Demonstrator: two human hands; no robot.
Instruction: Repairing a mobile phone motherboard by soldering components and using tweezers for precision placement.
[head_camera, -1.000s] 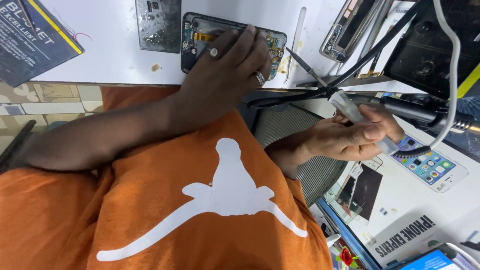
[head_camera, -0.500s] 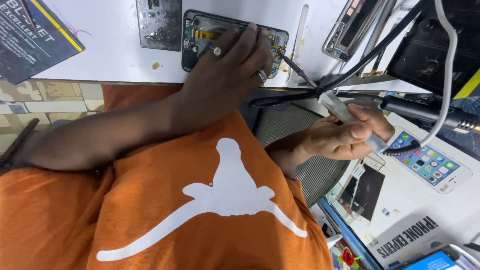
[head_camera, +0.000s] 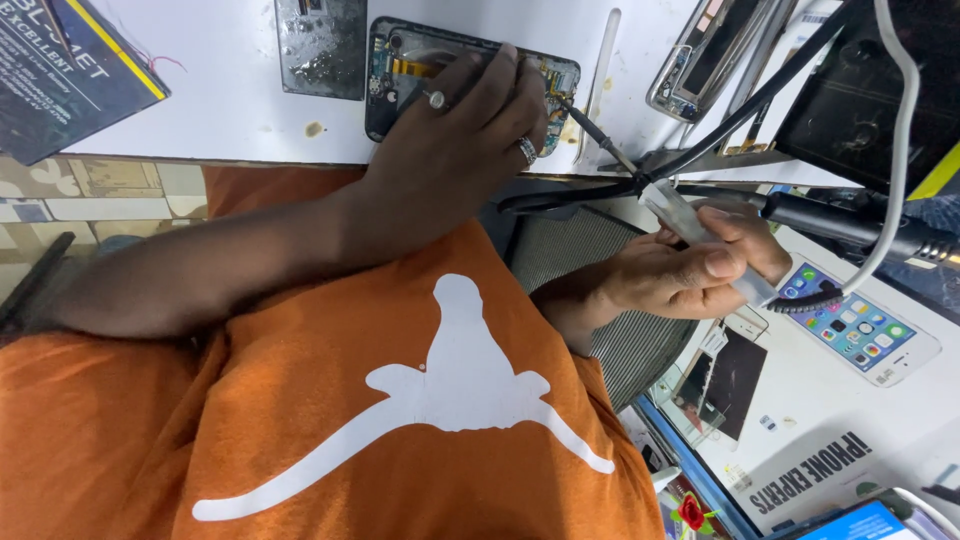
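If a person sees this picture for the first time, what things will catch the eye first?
First, the orange shirt with a white figure, filling the lower half. Above it, the left hand presses on an opened phone lying on the white table at the top. To the right, the right hand holds a clear-handled screwdriver with its thin tip at the phone's edge.

Glossy white worktop (head_camera: 230, 120); clear plastic tool handle (head_camera: 700, 235); matt orange cloth shirt (head_camera: 300, 430).
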